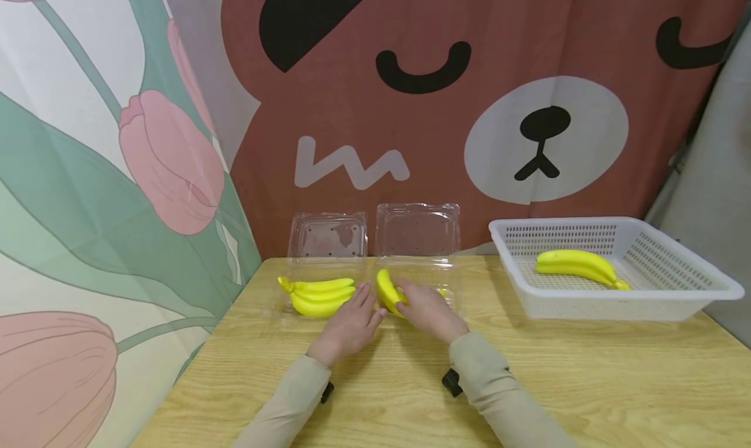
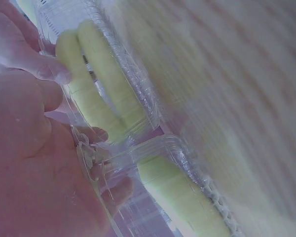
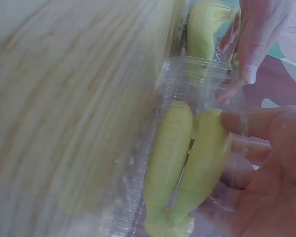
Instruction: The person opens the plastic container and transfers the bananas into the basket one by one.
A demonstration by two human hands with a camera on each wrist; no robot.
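Observation:
Two clear plastic clamshell boxes stand open side by side at the table's far edge. The left box [image 1: 326, 239] holds a yellow banana bunch [image 1: 319, 295] [image 2: 182, 197]. Over the right box [image 1: 418, 229] my right hand [image 1: 425, 308] grips a second banana bunch [image 1: 388, 291] [image 3: 182, 158], thumb on top and fingers underneath. My left hand [image 1: 352, 317] lies between the boxes with its fingers fairly straight, touching the plastic rim [image 2: 89, 148] beside that bunch. Both box lids stand up against the curtain.
A white perforated basket [image 1: 675, 291] sits at the right of the wooden table [image 1: 587, 370] with another banana bunch [image 1: 581, 265] inside. A bear-print curtain [image 1: 469, 109] hangs close behind, and a tulip-print curtain [image 1: 88, 207] closes off the left side.

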